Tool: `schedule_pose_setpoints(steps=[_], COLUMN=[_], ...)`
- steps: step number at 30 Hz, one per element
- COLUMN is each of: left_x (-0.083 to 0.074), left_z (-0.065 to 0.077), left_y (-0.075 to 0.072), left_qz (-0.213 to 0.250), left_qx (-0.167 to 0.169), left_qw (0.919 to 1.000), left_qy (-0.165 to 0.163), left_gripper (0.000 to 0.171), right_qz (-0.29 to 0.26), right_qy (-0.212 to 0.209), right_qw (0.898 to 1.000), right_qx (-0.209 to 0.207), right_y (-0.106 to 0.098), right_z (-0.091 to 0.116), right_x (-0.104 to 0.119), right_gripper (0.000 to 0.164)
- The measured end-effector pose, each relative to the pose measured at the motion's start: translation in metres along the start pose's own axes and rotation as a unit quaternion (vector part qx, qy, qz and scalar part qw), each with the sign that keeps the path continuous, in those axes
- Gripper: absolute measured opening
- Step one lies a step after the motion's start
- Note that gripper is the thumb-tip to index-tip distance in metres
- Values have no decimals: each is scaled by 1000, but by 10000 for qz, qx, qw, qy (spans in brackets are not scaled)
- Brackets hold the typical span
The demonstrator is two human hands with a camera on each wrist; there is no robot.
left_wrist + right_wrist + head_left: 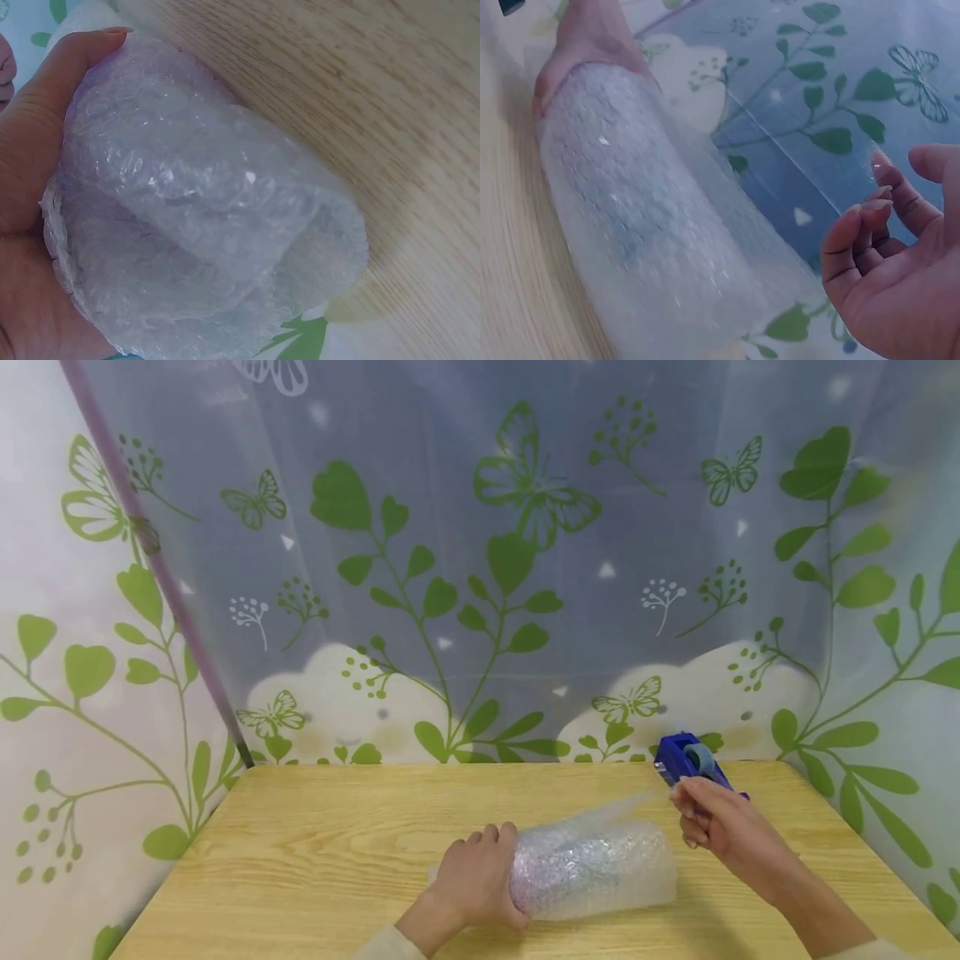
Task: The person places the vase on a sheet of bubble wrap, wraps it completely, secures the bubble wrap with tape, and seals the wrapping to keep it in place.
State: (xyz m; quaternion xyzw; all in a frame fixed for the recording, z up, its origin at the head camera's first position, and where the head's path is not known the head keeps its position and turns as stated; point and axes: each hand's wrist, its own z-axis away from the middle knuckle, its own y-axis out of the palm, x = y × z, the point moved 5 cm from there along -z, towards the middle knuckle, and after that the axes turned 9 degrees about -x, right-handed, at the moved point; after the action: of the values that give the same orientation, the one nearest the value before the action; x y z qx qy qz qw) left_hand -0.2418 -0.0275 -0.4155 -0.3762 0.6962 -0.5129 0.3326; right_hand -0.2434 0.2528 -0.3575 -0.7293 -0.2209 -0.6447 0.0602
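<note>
A bubble-wrapped bundle (592, 868) lies on its side on the table, with pinkish-purple and bluish tints showing through the clear wrap. My left hand (476, 872) grips its left end, thumb on the near side and fingers over the top. That end's loose, folded wrap (202, 225) fills the left wrist view. A free flap of wrap (611, 810) sticks up along the far side. My right hand (723, 822) hovers right of the bundle with its fingers loosely curled. In the right wrist view, thumb and fingertips (881, 169) stand apart, with a pale glint at one fingertip.
Behind my right hand, a blue tape dispenser (678, 756) with a roll of tape (702, 760) stands near the table's back edge, partly covered by the hand. The wood-grain table (322, 827) ends at a hanging curtain (420, 635) printed with leaves and butterflies.
</note>
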Motion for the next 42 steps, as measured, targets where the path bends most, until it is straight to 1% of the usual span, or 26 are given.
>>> schedule_pose_setpoints(steps=[2, 9, 12, 17, 20, 23, 30, 37, 42], left_x=[0, -2, -3, -4, -5, -5, -5, -5, -4], left_z=[0, 1, 2, 2, 2, 1, 1, 1, 2], left_y=[0, 0, 0, 0, 0, 0, 0, -1, -1], left_qz=[2, -110, -142, -193, -225, -270, -366, -437, -466], left_qx=[6, -112, -182, -309, -368, -429, -507, -502, -500], left_qw=[10000, 9998, 9997, 9993, 9990, 9986, 9979, 9976, 9975], left_qy=[-3, 85, 103, 100, 112, 136, 179, 191, 162], left_gripper=[79, 81, 81, 81, 81, 82, 80, 79, 80], right_qz=[0, 35, 48, 246, 297, 322, 392, 364, 400], right_qy=[44, 361, 541, 853, 1008, 1071, 996, 1356, 1374], right_qw=[9997, 9966, 9955, 9939, 9925, 9918, 9933, 9896, 9894], right_qx=[247, 745, 781, 654, 623, 613, 437, 321, 251], right_y=[14, 54, 65, 79, 86, 92, 101, 103, 104], right_z=[-4, -17, -21, -25, -26, -28, -34, -32, -31], right_x=[-4, -25, -37, -58, -66, -70, -72, -87, -94], right_gripper=[33, 30, 28, 27, 28, 28, 29, 31, 31])
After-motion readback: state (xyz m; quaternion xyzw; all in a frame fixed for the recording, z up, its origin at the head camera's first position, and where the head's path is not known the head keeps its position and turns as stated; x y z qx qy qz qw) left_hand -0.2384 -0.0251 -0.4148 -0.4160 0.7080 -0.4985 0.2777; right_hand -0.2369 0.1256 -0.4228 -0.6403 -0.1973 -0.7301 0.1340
